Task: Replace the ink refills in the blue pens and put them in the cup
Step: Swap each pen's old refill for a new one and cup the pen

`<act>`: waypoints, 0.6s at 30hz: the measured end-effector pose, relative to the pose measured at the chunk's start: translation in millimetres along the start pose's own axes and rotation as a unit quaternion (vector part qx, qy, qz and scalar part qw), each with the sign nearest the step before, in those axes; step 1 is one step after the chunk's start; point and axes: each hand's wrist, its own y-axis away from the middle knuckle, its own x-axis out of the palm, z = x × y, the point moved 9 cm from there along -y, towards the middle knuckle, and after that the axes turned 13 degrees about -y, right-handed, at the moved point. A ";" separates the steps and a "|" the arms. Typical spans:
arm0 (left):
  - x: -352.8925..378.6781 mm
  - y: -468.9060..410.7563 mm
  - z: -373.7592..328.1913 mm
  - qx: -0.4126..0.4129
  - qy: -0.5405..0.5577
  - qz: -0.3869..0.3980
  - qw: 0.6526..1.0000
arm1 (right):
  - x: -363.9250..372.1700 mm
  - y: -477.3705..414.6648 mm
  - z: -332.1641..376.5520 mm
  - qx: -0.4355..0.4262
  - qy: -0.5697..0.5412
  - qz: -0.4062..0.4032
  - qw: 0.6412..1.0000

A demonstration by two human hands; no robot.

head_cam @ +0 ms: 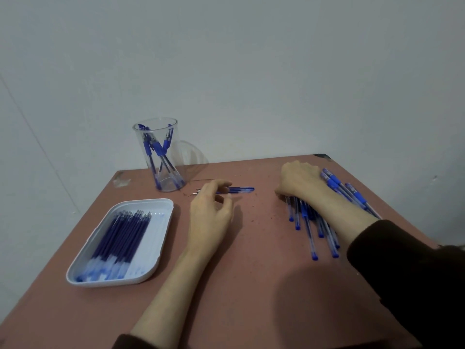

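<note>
— Where's the pen at this moment?

— One blue pen [239,189] lies flat on the bench [251,273], crosswise, towards the back edge and a little right of the cup [169,183]. Its right end sticks out past the fingers of the left hand [210,215].

— So the hand has hold of it?

— Hard to say. The forefinger arches over the barrel, the thumb bends in just on the near side, and the other fingers curl loosely. The gap is narrow, but I cannot tell whether they pinch the pen or only touch it. The forearm is bare and runs up from the near edge.

— And the other one?

— The right hand [299,180] lies palm down on the pile of pens [308,222] at the right side of the bench. The knuckles are up, the fingers bend down over the far side, and the thumb reaches to the bench. The fingertips are hidden, so I can't say if it grips any. The wrist crosses the pile, and a dark sleeve [402,273] covers the arm behind it.

— The cup?

— It's clear and upright at the back left, with several blue pens [157,147] leaning inside. In front of it is a white tray [156,222] with dark refills [120,238] laid side by side.
</note>
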 end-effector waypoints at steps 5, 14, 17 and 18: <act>-4.2 -4.1 2.8 -0.027 0.038 -0.005 0.999 | -30.4 5.9 3.8 -0.031 -0.185 -0.064 0.980; -13.7 -17.0 22.6 -0.131 0.280 -0.014 0.951 | -30.4 62.6 87.3 -0.352 -0.237 -0.060 0.903; -18.4 -17.8 24.5 -0.124 0.271 -0.030 0.954 | -18.6 59.0 86.0 -0.345 -0.259 -0.046 0.901; -17.5 -17.6 23.9 -0.120 0.271 -0.024 0.955 | -14.7 57.0 85.1 -0.333 -0.272 -0.042 0.902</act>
